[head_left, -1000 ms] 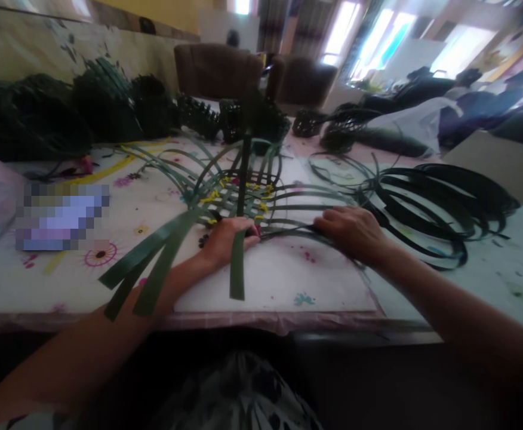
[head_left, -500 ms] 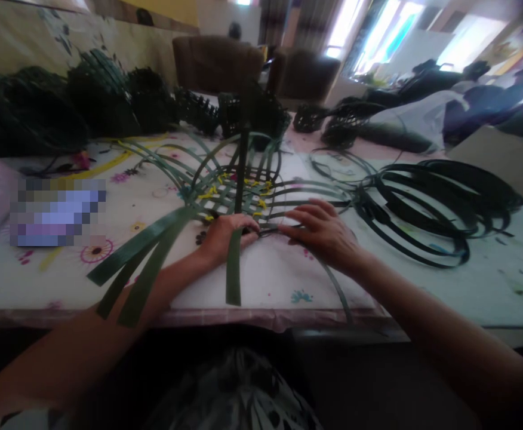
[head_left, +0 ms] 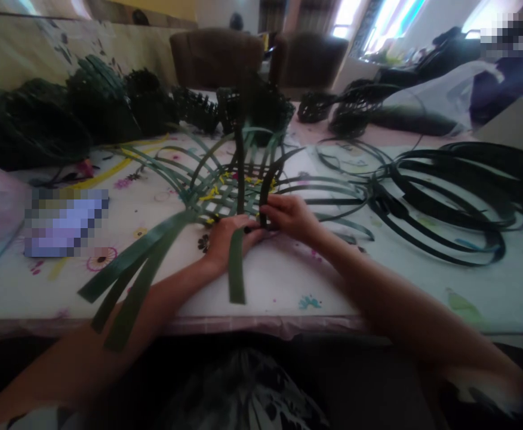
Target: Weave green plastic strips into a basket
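Note:
A half-woven basket base (head_left: 228,200) of flat green plastic strips lies on the table, tied with bits of yellow. Loose strip ends fan out from it on every side. My left hand (head_left: 232,242) is closed on its near edge, and one strip end (head_left: 236,275) hangs over the fingers. Close beside it, my right hand (head_left: 292,218) pinches a dark green strip (head_left: 267,188) that stands up from that edge and curves away to the right. The pinched fingertips partly cover the strip's lower part.
Coils of dark strip (head_left: 445,191) lie on the right of the flowered tablecloth (head_left: 279,292). Dark green woven baskets (head_left: 100,98) line the back. A blurred-out flat object (head_left: 67,224) rests at left, and a white plastic bag (head_left: 436,98) at back right.
My right hand has moved left and turned inward, its fingers now pinched on a strip. That strip now stands upright at the near edge. My left hand keeps its place on the base.

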`<state>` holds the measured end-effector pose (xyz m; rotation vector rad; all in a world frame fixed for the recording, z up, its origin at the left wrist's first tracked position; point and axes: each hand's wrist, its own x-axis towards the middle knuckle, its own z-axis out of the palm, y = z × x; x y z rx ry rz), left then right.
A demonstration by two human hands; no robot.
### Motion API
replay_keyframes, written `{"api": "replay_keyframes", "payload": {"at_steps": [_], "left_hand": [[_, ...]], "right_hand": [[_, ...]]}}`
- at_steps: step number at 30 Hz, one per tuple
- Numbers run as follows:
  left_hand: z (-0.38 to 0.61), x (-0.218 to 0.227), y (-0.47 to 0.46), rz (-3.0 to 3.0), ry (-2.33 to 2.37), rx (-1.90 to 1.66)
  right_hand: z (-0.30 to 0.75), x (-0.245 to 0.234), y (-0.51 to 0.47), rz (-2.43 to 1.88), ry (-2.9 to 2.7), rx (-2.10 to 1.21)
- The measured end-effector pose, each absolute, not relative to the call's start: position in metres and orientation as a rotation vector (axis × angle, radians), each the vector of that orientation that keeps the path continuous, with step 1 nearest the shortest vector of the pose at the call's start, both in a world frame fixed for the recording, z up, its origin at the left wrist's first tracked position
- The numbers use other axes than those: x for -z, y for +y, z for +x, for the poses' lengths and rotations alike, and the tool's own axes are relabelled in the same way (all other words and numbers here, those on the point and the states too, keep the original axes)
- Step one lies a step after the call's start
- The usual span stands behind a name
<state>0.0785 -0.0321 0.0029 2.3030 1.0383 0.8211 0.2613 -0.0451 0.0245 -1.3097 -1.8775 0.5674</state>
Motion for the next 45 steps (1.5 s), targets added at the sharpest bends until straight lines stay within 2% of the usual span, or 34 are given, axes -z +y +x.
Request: {"api": "replay_keyframes", "payload": {"at_steps": [6,9,14,18,28,37,45], "left_hand": [[0.082,-0.002,-0.034,2.35,1.049,-0.843],[0.081,-0.005,-0.035,2.373,1.04,-0.821],[0.083,-0.004,-0.035,2.378,1.049,-0.889],[0.083,-0.001,-0.035,2.364,1.052,-0.913],[0.08,-0.002,-0.036,2.294,1.027,-0.887],[0.08,-0.004,-0.035,2.268,1.044,-0.837],[0.081,-0.007,-0.037,2.333,1.093,-0.804]], "right_hand": [[0.271,-0.038,-0.06,-1.377,-2.044,-0.419],[0.271,-0.043,-0.075,-1.482,-2.247,-0.239],[0.267,-0.039,-0.088,-1.72,-2.391,0.257],[0.259,-0.037,-0.093,-1.822,-2.389,0.36],[0.249,-0.034,-0.125,-2.254,-2.038,0.145],[0.261,-0.04,-0.09,-2.368,-2.175,0.053],[0.26,-0.037,-0.081,-2.188,-2.449,0.087]]}}
